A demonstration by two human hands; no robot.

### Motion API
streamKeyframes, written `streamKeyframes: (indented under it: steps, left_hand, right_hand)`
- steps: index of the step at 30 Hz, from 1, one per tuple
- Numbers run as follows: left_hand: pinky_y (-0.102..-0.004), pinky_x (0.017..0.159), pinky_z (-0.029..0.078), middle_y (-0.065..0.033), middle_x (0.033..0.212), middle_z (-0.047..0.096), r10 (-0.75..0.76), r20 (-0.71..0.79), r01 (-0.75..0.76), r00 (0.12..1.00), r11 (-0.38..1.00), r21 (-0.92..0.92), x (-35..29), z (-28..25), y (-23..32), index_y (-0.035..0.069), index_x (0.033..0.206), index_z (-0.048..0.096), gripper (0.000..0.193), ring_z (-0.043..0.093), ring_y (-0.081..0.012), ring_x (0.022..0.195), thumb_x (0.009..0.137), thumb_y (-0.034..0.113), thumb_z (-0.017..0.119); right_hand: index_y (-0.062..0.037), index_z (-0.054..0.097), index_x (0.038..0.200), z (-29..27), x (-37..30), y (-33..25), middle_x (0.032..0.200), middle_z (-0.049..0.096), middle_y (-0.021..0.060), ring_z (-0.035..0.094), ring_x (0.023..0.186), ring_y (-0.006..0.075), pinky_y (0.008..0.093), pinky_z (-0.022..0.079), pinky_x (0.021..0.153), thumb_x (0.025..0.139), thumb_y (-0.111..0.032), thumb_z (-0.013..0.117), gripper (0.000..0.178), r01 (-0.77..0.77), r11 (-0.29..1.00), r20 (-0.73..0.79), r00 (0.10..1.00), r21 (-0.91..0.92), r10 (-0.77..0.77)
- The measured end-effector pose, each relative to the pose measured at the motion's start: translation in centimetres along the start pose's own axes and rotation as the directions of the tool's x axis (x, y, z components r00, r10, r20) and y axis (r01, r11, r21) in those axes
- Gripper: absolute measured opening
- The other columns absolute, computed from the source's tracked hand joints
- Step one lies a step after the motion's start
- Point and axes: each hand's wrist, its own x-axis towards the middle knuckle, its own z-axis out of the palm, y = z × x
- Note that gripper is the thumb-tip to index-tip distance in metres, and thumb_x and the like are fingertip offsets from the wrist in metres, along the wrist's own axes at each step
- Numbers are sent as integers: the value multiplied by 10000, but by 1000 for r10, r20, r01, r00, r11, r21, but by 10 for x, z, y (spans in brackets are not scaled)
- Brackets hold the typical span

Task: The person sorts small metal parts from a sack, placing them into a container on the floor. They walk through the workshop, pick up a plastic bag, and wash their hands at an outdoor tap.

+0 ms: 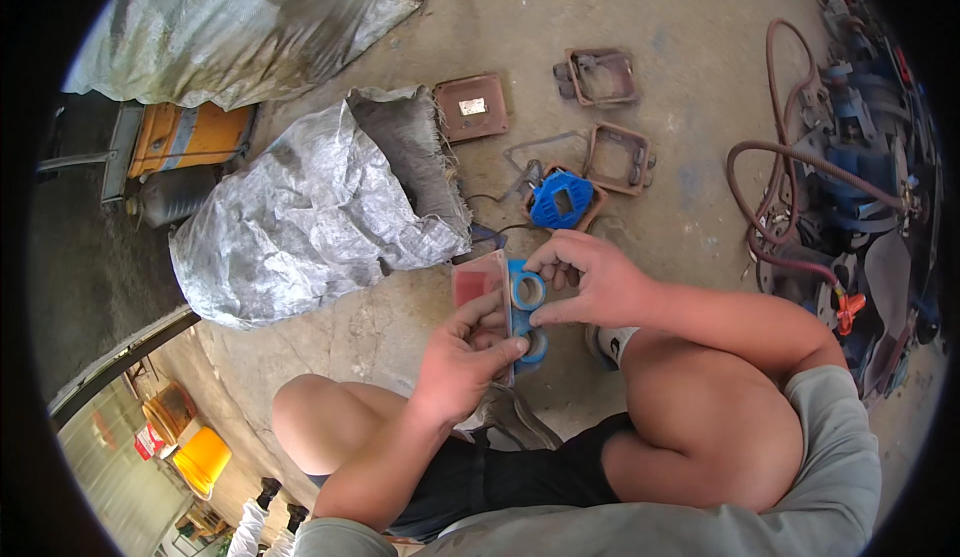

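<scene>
Housing point(478, 283), reddish and likely rigid, sits over the floor point(690, 57), left fingers point(482, 311) clamped on its side. Right fingers point(547, 251) meet the blue double-ring piece point(521, 318); grip cannot be confirmed. Expect moderate weight; support opposite rims.

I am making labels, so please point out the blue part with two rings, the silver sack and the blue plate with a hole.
Blue part with two rings point(522, 318): head view, between the rings.
Silver sack point(310, 202): head view, crumpled middle.
Blue plate with a hole point(546, 204): head view, left of its hole.
</scene>
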Motion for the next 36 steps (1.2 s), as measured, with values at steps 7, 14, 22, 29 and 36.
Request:
streamKeyframes:
  steps: [7,14,22,29,36]
  left_hand:
    - [-230,582,513,-113,1107,690,44,-42,-37,998,988,149,-4,4,4,-45,1443,491,653,627,-71,727,841,-96,738]
    - [-228,589,521,-105,1111,681,106,-38,-99,994,982,162,-4,6,5,-40,1447,487,647,628,-66,755,853,-76,741]
    - [-220,604,530,-98,1076,697,44,-24,-42,999,995,86,-2,3,6,-45,1461,459,656,663,-81,799,868,-65,737]
    - [-234,708,560,-103,1110,688,-5,9,5,1000,999,-37,2,-4,4,-66,1470,436,628,687,-108,889,899,-70,696]
    - [-249,753,563,-96,1130,676,19,-6,-19,1000,999,-50,2,-6,5,-60,1465,447,609,685,-118,912,903,-85,680]
  right_hand:
    - [-90,638,1190,-4,4,-3,976,597,91,619,872,262,369,531,770,783,-196,851,471,237,929,50,971,-283,-232]
    - [-85,587,1246,-4,2,-7,1091,574,104,624,932,255,368,529,808,799,-116,813,502,291,919,18,955,-267,-297]
    - [-60,568,1173,0,2,-12,1019,576,59,606,869,157,326,523,755,775,-176,866,511,-15,997,4,1000,72,15]
    - [-87,610,1168,0,7,-16,1053,573,70,607,859,181,327,534,772,790,-162,844,451,88,986,-5,996,-144,-90]
    - [-113,609,1312,-1,12,-12,1176,560,105,606,999,226,346,525,845,786,-108,829,570,351,893,-14,929,-281,-370]
